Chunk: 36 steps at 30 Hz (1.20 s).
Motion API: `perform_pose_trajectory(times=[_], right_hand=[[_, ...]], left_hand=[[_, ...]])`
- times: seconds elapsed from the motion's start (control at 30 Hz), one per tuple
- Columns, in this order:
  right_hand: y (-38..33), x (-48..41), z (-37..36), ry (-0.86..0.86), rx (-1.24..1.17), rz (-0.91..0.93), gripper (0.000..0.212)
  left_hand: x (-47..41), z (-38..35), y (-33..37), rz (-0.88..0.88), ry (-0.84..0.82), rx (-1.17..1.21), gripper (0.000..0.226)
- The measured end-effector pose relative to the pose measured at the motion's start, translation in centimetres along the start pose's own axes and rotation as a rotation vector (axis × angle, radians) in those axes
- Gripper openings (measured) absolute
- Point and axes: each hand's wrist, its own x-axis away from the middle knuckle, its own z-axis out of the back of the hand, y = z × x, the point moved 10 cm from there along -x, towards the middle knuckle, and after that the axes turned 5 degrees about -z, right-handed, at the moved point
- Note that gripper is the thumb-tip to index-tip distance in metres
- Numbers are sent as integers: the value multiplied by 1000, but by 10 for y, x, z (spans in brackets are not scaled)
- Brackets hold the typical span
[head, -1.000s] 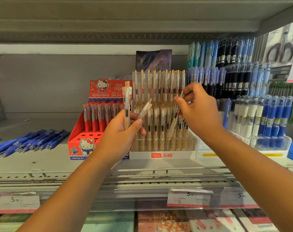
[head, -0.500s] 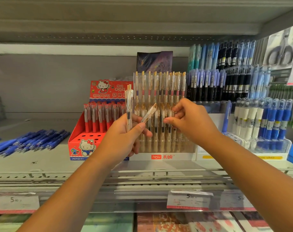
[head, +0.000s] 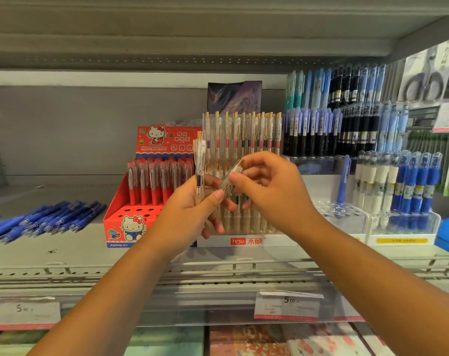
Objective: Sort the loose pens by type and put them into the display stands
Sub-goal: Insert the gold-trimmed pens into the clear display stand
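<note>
Because two clear pens are being passed one at a time toward the same rack, the hands meet just in front of the clear stand (head: 269,241), at the centre of the view. The left hand (head: 192,209) acts as the holder: its fingers are curled round the lower barrel of the upright pen (head: 199,163), whose long axis runs from 6 to 12 o'clock with the gold end at 12, matching the way the racked pens stand behind it. The right hand (head: 277,194) does the picking, thumb and forefinger pinching the tilted pen (head: 232,176) near its middle while the left thumb touches its lower end. That pen's long axis runs from about 7 to 1 o'clock, with a gold end showing at 1; whether that is the clicker or the tip I cannot tell.

My reading is that the tilted pen is being drawn out of the left hand so it can be turned upright and dropped into a free hole of the clear stand. At 9 o'clock from that stand sits the red stand (head: 120,227), its front holes open. Further toward 9, the loose blue pens (head: 46,219) lie flat on the shelf (head: 64,253), not yet sorted.
</note>
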Motion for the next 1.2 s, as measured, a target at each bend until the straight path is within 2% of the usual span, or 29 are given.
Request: perform_pose_trajectory(times=[0.17, 0.37, 0.53, 0.7, 0.8, 0.87, 1.07, 1.2], right_hand=[[24, 0, -4, 33, -246, -229, 13], [36, -2, 16, 84, -343, -320, 15], [25, -13, 45, 149, -238, -234, 26], [17, -20, 69, 202, -147, -152, 27], [13, -23, 78, 243, -64, -97, 29], [12, -24, 80, 252, -13, -66, 28], [18, -24, 67, 172, 77, -30, 28], [32, -23, 54, 89, 179, -87, 31]], left_hand=[[1, -12, -4, 68, -91, 62, 27], [2, -11, -12, 124, -73, 104, 18], [2, -10, -11, 134, -48, 103, 13], [0, -2, -14, 146, -12, -20, 6], [0, -3, -10, 126, -17, 24, 16], [0, -3, -10, 131, -15, 84, 15], [0, -1, -14, 161, 3, 225, 11], [-2, 7, -11, 137, 76, 157, 13]])
